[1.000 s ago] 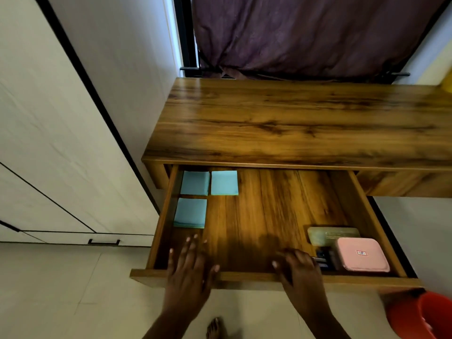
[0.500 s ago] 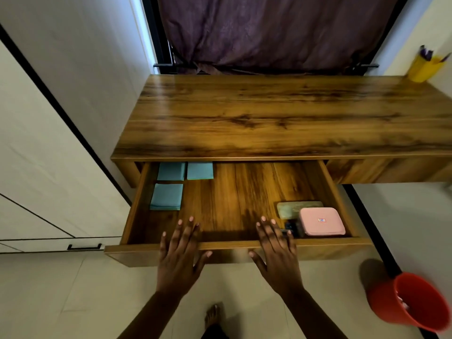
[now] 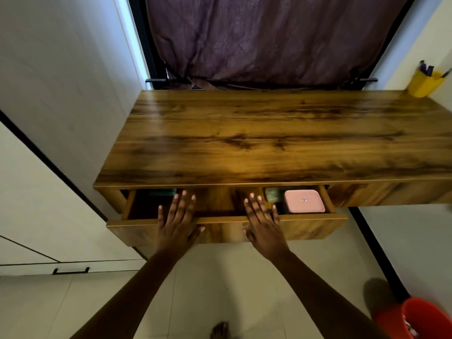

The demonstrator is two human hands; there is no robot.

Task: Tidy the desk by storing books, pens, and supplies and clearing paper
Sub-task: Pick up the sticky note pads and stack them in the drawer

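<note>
With the pink box stored, left hand and right hand, each grip spread flat, are pressing the nearly closed drawer, so tidying is looking almost done.

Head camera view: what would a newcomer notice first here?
The left hand and right hand lie flat on the front of a partly open drawer under the wooden desk. A pink case sits at the drawer's right end. A yellow cup of pens stands on the desk's far right corner.
</note>
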